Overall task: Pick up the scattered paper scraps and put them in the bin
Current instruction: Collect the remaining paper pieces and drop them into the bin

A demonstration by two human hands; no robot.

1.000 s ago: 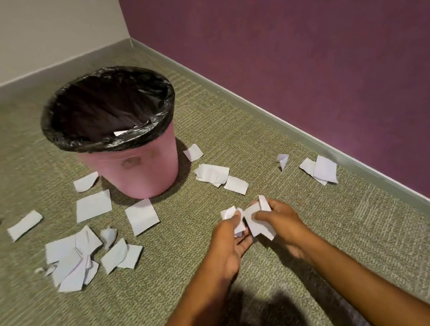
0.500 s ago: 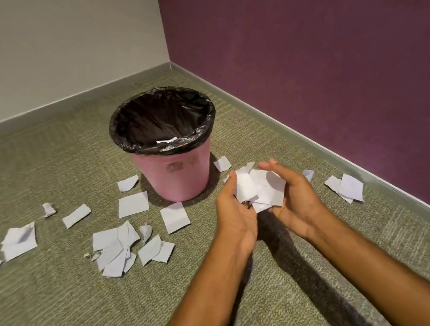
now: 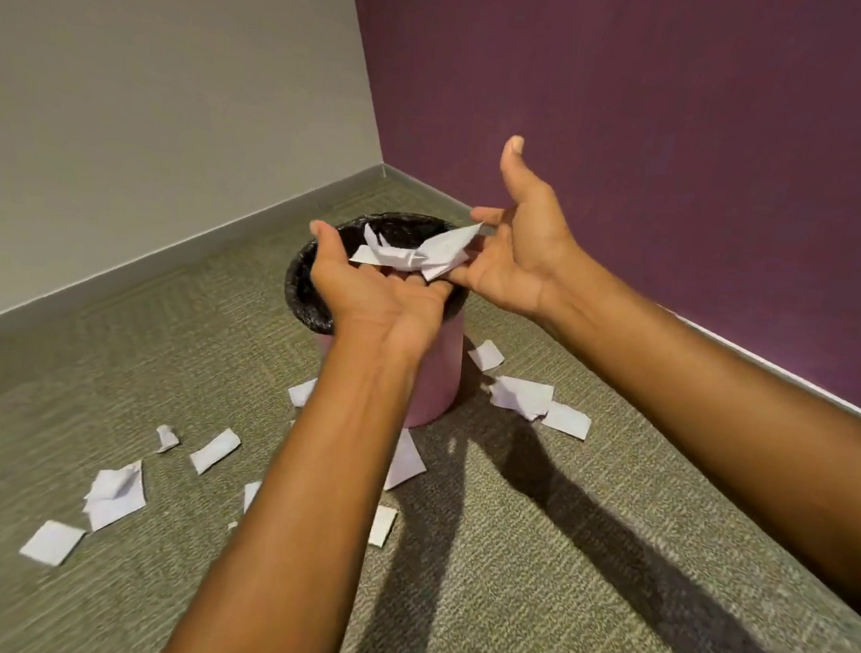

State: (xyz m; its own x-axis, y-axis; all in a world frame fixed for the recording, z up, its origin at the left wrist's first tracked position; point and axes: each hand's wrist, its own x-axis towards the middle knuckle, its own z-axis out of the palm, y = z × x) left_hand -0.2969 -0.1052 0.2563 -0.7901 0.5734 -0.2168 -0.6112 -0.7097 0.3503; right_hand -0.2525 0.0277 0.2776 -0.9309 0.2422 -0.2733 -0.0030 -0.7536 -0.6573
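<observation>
Partly done: left hand [image 3: 377, 293] and right hand [image 3: 518, 261] both spread loose, gripping nothing, scraps [image 3: 413, 259] lying across their fingers, bin [image 3: 440, 378] right beneath. Floor scraps [image 3: 114, 494] below and either side of the hands are left to collect.

Just the one camera here, head-worn and wide-angle. It sits above the bin [image 3: 440, 368] on its near side and looks forward and down past it toward the corner [image 3: 381, 168] behind. The bin lands about mid-frame. It's close: both arms come in from the bottom and right edges, and the left hand [image 3: 374, 296] and right hand [image 3: 521, 261] show large right over the bin's mouth. The floor [image 3: 553, 568] in front of the bin fills the lower half, with scraps [image 3: 116, 495] off to the bin's left and right. The walls behind the bin fill the top.
</observation>
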